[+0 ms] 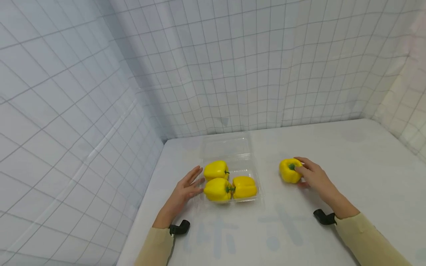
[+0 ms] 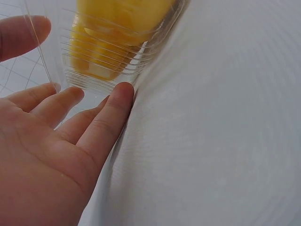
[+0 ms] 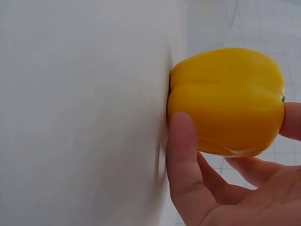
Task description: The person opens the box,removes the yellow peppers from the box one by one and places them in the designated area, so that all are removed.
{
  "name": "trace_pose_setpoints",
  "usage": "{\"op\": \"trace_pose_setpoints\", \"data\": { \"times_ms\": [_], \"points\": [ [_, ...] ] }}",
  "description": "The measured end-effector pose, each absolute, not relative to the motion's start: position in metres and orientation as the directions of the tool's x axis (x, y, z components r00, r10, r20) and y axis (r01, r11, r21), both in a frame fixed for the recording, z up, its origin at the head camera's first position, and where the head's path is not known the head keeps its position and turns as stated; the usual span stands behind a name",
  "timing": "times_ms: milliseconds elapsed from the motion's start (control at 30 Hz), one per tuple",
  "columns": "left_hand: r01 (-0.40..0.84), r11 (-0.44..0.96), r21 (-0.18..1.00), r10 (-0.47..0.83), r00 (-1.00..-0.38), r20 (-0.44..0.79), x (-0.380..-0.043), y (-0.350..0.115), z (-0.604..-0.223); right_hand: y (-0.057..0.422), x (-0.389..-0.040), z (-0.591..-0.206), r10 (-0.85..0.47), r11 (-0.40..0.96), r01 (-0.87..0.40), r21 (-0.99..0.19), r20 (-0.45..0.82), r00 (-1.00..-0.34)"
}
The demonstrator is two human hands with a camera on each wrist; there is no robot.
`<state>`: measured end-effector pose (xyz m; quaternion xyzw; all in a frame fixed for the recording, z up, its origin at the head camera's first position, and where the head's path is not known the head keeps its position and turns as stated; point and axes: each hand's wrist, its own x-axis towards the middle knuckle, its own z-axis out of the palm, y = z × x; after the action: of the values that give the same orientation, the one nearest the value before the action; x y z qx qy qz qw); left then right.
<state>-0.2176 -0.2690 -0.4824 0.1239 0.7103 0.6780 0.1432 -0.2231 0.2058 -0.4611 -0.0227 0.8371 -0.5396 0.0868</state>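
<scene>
Right hand (image 1: 317, 181) curled about a single yellow bell pepper (image 1: 287, 173), thumb beside its green stem; the pepper stands upright on the white bench (image 1: 332, 147), to the right of a clear plastic clamshell container (image 1: 242, 173) and apart from it. The container's lid (image 1: 226, 148) lies folded back. Three further peppers (image 1: 217, 190) lie on their sides in the base, two at left, one at near right. Left hand (image 1: 181, 192) spread, fingers extended at the container's left wall.
</scene>
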Motion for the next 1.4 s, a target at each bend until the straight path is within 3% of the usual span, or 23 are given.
{"op": "trace_pose_setpoints", "data": {
  "times_ms": [233, 467, 767, 1400],
  "points": [
    [-0.028, 0.067, 0.997, 0.362, -0.931, -0.051, -0.218, -0.27, -0.481, 0.204, -0.224, -0.458, -0.111, 0.453, 0.046, -0.89, -0.108, -0.988],
    [-0.021, 0.059, 0.998, 0.36, -0.932, -0.041, -0.218, -0.268, -0.482, 0.21, -0.222, -0.454, -0.075, 0.519, -0.025, -0.854, -0.017, -0.997],
    [-0.026, 0.068, 0.997, 0.363, -0.93, -0.049, -0.22, -0.266, -0.483, 0.212, -0.221, -0.446, -0.069, 0.53, -0.014, -0.848, -0.026, -0.997],
    [-0.017, 0.051, 0.999, 0.365, -0.93, -0.035, -0.218, -0.268, -0.48, 0.204, -0.221, -0.406, -0.086, 0.658, -0.113, -0.745, 0.074, -0.994]
  ]
}}
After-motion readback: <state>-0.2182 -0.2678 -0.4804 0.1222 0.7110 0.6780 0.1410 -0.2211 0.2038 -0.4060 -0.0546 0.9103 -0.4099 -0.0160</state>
